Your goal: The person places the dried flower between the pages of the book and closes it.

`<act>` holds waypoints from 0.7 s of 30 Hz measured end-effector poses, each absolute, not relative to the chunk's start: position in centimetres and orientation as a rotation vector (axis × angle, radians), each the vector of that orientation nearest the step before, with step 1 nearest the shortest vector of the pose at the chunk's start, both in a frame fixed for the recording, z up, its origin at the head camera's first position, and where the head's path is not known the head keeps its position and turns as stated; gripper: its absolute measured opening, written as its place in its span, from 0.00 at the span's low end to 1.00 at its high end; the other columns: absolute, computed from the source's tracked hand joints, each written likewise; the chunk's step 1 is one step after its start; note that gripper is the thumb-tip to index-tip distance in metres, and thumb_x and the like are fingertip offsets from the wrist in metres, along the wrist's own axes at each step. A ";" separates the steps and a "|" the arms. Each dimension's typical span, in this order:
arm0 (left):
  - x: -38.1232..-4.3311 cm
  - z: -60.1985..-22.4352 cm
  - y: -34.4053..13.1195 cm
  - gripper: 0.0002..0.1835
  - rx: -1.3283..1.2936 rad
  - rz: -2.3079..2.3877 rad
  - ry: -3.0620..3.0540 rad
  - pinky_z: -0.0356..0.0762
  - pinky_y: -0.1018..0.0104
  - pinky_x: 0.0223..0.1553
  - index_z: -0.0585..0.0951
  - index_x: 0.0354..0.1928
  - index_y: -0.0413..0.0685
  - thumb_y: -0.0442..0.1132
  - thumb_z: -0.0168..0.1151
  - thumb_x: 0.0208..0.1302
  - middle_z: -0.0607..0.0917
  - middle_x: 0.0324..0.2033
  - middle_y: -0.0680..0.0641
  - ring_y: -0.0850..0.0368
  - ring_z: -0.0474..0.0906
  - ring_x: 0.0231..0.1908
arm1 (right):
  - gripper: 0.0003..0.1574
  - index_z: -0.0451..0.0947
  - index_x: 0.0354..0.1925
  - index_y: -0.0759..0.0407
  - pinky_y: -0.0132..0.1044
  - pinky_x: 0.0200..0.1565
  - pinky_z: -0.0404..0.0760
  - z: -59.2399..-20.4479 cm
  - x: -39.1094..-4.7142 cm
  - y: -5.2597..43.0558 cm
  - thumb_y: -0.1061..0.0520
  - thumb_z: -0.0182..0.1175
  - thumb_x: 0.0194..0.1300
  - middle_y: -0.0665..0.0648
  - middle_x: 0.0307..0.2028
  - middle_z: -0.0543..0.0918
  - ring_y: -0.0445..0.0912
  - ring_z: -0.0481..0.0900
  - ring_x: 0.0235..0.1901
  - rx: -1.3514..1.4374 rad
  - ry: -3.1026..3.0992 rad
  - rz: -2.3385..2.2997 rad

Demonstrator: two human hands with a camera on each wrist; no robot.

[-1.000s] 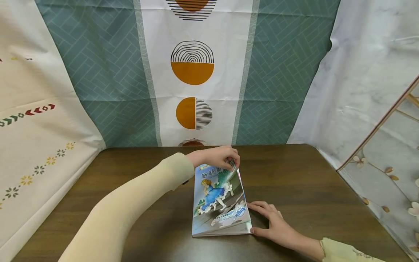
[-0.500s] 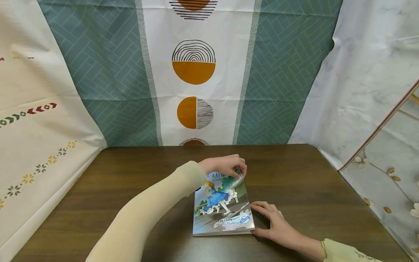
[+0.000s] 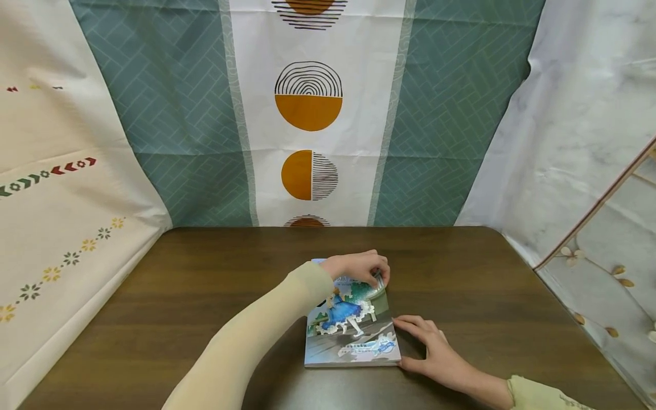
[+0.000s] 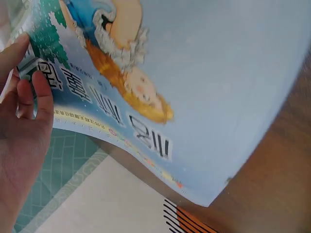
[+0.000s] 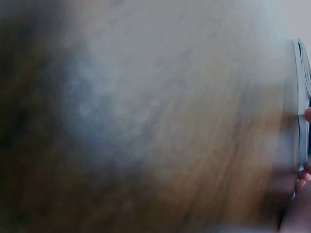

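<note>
A storybook [image 3: 353, 343] with a blue cover, showing a girl in a blue dress and Chinese title characters, lies on the table. My left hand [image 3: 363, 269] reaches over its top and pinches the upper right corner between thumb and fingers. In the left wrist view that cover [image 4: 214, 73] bends up toward the hand. At the book's lower right side, my right hand [image 3: 435, 356] rests on the table, its thumb and fingers touching the edge. The right wrist view is mostly blurred; page edges [image 5: 299, 82] appear at its right. My left sleeve hides part of the cover.
The brown wooden table [image 3: 215, 279] extends around the book. A green and white patterned cloth [image 3: 318, 114] hangs behind it. A cream cloth [image 3: 56, 228] stands at the left, and a marbled, flowered sheet [image 3: 599, 188] at the right.
My left hand has come down and right with the corner. The cover, lifted earlier at its lower right, now lies flatter on the book. The right hand stays at the edge.
</note>
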State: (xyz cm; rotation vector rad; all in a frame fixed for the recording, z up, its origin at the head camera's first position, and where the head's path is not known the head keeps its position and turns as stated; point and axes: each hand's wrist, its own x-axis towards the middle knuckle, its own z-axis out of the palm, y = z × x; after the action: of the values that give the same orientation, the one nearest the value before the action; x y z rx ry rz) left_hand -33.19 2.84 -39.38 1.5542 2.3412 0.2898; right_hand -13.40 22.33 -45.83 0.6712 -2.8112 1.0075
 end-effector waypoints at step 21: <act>-33.5 -39.6 3.3 0.06 1.237 0.385 2.299 0.64 0.66 0.47 0.86 0.39 0.60 0.38 0.64 0.66 0.74 0.52 0.56 0.56 0.61 0.49 | 0.37 0.75 0.64 0.45 0.48 0.51 0.66 -46.1 -13.2 22.0 0.40 0.69 0.58 0.47 0.61 0.75 0.40 0.66 0.54 0.624 -2.801 0.975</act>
State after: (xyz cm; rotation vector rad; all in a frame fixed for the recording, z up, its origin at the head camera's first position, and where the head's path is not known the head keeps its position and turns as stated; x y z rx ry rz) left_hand -33.51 3.31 -39.62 1.2366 2.2987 0.3854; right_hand -13.18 22.02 -46.07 0.6237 -2.8014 0.9747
